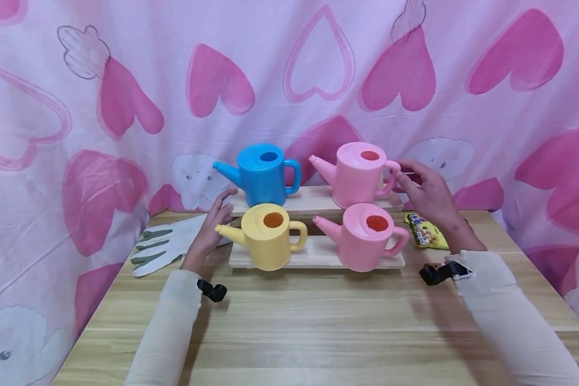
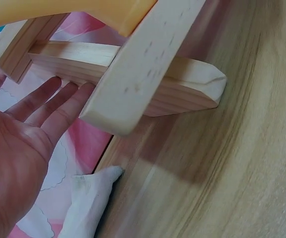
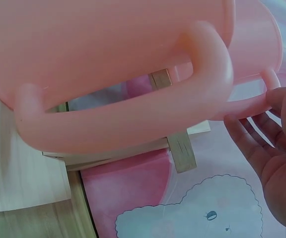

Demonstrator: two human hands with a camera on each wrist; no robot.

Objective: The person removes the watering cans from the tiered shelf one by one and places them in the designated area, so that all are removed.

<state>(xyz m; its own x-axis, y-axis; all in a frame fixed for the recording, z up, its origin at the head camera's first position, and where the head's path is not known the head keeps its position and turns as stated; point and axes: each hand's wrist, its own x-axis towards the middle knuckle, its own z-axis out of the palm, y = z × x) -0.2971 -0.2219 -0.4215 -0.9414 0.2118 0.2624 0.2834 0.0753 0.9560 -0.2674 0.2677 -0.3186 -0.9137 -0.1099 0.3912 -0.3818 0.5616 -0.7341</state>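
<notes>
A two-step wooden stand (image 1: 313, 201) holds several toy watering cans. On the upper step are a blue watering can (image 1: 262, 179) and a pink watering can (image 1: 357, 179). The lower step bears a yellow watering can (image 1: 268, 246) and a second pink watering can (image 1: 362, 244). My right hand (image 1: 429, 193) pinches the handle of the upper pink can; in the right wrist view the lower can's handle (image 3: 133, 121) lies in front. At the stand's left end is my left hand (image 1: 211, 222), its extended fingers (image 2: 58, 111) against the wooden side rail (image 2: 73, 57).
A white glove (image 1: 169, 244) with green-grey finger parts lies left of the stand, partly behind my left hand. To the right is a small yellow packet (image 1: 424, 233). Behind the wooden table (image 1: 299, 332) hangs a pink curtain (image 1: 270, 64) with hearts.
</notes>
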